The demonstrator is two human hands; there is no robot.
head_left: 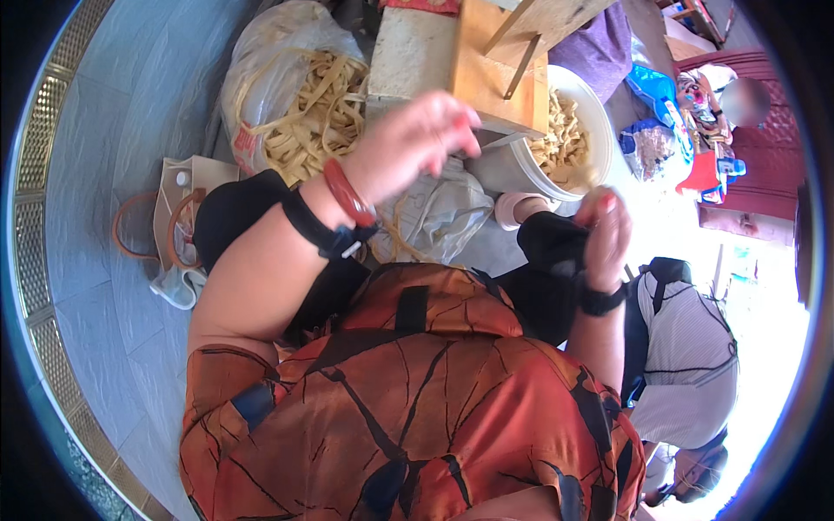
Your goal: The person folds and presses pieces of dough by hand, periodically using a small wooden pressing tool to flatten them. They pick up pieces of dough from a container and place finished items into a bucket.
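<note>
My left hand [430,133], blurred, is raised in front of a wooden stand [492,71], fingers loosely curled and apart with nothing seen between them. A red bangle and a black band circle that wrist. By the near rim of a white bucket [603,140] is my right hand [606,228], its fingertips drawn together. A small beige piece [580,179] blurs just beyond them; whether the fingers grip it is unclear. Short, knotted-looking beige pieces [560,140] fill the bucket. Long flat beige strips [319,111] lie in an open clear plastic bag [287,29] at the left.
A crumpled white plastic sack [443,208] lies between my knees. At the left a beige handbag [172,215] stands on grey tiles. One person [684,352] is close on my right; another [710,104] is farther back, beside blue packages [658,91].
</note>
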